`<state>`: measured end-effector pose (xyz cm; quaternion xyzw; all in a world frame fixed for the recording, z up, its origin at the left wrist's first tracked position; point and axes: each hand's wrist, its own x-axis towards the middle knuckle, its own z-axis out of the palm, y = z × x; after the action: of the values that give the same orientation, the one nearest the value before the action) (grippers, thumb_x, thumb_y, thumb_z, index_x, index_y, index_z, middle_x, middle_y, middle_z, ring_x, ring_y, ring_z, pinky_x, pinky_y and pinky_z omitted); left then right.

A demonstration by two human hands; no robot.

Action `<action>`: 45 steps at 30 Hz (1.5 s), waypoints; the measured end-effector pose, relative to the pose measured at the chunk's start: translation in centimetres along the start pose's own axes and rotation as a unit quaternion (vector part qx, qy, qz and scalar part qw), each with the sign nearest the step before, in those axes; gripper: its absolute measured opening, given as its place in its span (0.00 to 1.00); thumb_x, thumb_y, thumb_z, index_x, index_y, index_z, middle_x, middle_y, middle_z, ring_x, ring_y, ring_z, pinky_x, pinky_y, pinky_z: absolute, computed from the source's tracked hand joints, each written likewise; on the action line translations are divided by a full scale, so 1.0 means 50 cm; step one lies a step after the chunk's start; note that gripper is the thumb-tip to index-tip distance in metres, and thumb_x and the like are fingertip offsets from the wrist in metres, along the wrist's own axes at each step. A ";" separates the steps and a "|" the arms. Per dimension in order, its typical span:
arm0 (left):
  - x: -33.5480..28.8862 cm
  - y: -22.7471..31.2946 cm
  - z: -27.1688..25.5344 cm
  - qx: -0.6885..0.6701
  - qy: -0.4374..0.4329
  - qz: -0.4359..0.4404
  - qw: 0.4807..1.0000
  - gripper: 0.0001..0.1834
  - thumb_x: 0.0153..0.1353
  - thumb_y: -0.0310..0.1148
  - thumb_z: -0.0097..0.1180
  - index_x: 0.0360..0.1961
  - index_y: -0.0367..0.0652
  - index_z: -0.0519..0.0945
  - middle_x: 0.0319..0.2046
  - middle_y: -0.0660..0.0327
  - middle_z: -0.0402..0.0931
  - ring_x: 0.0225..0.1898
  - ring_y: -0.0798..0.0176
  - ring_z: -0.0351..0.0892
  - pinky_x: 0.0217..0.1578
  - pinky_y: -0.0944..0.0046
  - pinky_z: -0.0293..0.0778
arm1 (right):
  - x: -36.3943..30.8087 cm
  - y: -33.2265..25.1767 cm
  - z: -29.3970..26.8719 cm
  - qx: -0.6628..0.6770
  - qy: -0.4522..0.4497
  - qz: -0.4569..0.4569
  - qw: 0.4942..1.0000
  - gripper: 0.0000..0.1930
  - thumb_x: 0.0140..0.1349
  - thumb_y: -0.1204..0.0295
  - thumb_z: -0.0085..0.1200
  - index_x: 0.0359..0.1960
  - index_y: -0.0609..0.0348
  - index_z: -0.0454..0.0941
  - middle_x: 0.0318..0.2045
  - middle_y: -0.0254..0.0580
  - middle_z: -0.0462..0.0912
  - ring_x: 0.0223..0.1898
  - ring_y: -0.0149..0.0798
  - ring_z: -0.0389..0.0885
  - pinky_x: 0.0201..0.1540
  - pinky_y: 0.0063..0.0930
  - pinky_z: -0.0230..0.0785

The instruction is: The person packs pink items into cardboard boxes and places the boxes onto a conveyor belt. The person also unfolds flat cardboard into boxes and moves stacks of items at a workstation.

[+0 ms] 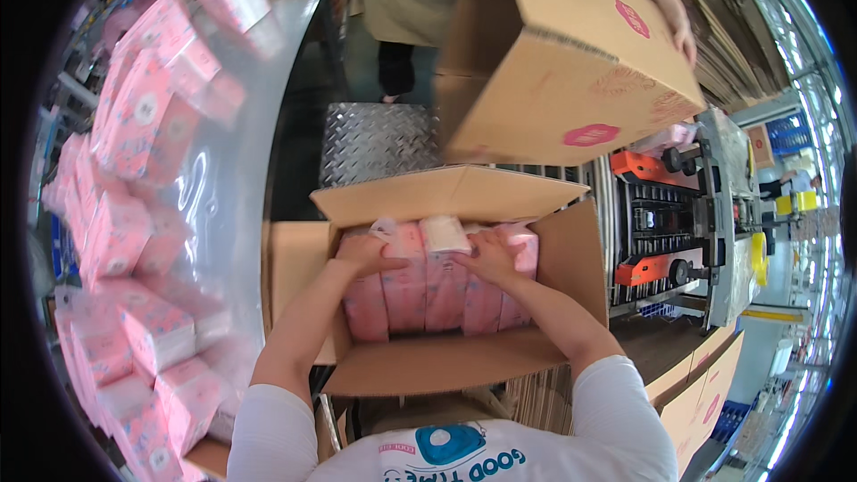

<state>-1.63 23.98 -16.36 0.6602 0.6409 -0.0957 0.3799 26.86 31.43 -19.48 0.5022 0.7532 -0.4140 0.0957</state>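
Note:
In front of me an open cardboard box (402,366) holds a row of pink, plastic-wrapped tissue packs (406,295), standing side by side. My left hand (364,254) grips the packs at the left of the row, its thumb pointing inward. My right hand (493,254) grips those at the right, thumb inward and fingers over the tops. Between my hands, the middle pack shows a whitish top (445,234) and sits slightly higher than its neighbours. The undersides of the packs and some fingertips are hidden.
More pink tissue packs (125,232) are heaped on a shiny metal chute (228,205) at left. Across from me, another person's hand (684,40) holds a large open carton (571,80). An orange-and-black taping machine (656,219) stands over the roller conveyor at right. Flattened cardboard (741,27) is stacked behind.

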 end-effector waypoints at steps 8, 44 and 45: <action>0.048 0.058 0.195 -0.048 0.109 -0.129 0.984 0.40 0.54 0.54 0.54 0.61 0.38 0.62 0.60 0.43 0.61 0.59 0.40 0.61 0.58 0.46 0.57 | 0.031 0.021 0.068 -0.185 -0.036 0.144 0.971 0.43 0.53 0.32 0.37 0.66 0.45 0.56 0.69 0.38 0.47 0.69 0.54 0.39 0.51 0.88 0.26; -1.200 -0.099 0.678 -0.520 0.601 -0.430 0.428 0.05 0.51 0.21 0.49 0.29 0.38 0.77 0.22 0.67 0.73 0.24 0.70 0.72 0.25 0.69 0.68 | -0.200 -0.368 0.194 -0.178 -0.276 -0.231 0.916 0.23 0.60 0.58 0.51 0.50 0.65 0.73 0.46 0.54 0.78 0.45 0.43 0.78 0.48 0.31 0.70; -1.201 -0.072 0.581 -0.498 0.648 -0.426 0.388 0.05 0.54 0.24 0.49 0.28 0.37 0.76 0.23 0.69 0.72 0.23 0.75 0.68 0.27 0.72 0.68 | -0.187 -0.366 0.196 -0.144 -0.270 -0.229 0.924 0.22 0.61 0.60 0.52 0.50 0.65 0.73 0.45 0.52 0.79 0.45 0.41 0.78 0.48 0.29 0.70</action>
<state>-4.08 -41.00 -1.05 -0.1440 0.8238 0.5479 0.0204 13.35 15.26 -10.84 0.1662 0.8447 -0.4315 0.2696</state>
